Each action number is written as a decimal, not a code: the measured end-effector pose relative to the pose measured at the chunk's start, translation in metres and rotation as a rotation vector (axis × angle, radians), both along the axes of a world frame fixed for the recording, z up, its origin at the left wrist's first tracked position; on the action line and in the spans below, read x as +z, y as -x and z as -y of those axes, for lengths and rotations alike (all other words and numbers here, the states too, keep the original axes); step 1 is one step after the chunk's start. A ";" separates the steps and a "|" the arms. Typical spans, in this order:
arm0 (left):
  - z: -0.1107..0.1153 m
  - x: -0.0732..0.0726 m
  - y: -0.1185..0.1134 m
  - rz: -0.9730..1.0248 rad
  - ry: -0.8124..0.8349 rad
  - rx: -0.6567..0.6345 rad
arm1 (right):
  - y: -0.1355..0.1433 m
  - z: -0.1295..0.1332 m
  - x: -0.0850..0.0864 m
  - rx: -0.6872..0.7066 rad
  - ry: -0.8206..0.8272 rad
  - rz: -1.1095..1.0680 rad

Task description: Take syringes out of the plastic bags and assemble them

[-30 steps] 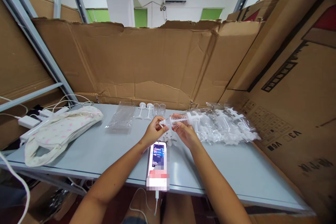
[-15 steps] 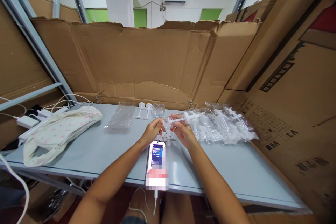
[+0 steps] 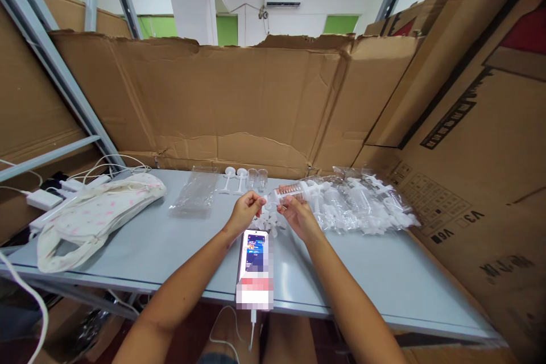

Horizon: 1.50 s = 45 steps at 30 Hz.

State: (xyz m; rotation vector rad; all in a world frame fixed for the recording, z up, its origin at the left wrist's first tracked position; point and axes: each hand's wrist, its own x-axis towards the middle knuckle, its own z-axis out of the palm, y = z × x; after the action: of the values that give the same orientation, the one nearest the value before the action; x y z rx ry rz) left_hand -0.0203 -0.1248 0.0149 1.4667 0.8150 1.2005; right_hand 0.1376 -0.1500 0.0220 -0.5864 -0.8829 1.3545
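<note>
My right hand [image 3: 296, 213] is closed around a clear syringe-like tube [image 3: 292, 193] with dark markings and a white plunger, its tip towards my left hand. The fingers of my left hand [image 3: 248, 209] are pinched together near that tip; a small whitish piece seems to be at them, too small to make out. Small white plastic parts [image 3: 269, 224] lie on the table below both hands. Behind them stand two clear barrels [image 3: 257, 178] beside two white plungers [image 3: 241, 180]. Bagged syringes [image 3: 358, 205] lie to the right.
A lit phone [image 3: 256, 267] with a cable is at the front edge of the grey table [image 3: 187, 250]. Clear plastic bags [image 3: 194, 192] lie left of the plungers. A patterned cloth bag [image 3: 102, 210] and white chargers [image 3: 45, 198] are at the left. Cardboard [image 3: 239, 91] walls the back.
My left hand has drawn slightly left, and the gap between its fingers and the tube's tip is wider. My right hand still holds the tube in nearly the same place.
</note>
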 end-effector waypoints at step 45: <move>-0.005 -0.002 0.004 -0.020 -0.096 0.160 | 0.005 0.002 -0.003 0.036 -0.042 -0.009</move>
State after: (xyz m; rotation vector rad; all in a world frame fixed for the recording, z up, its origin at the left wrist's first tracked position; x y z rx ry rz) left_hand -0.0242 -0.1203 0.0131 1.5160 0.9134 1.3631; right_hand 0.1329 -0.1519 0.0193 -0.5341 -0.9160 1.3666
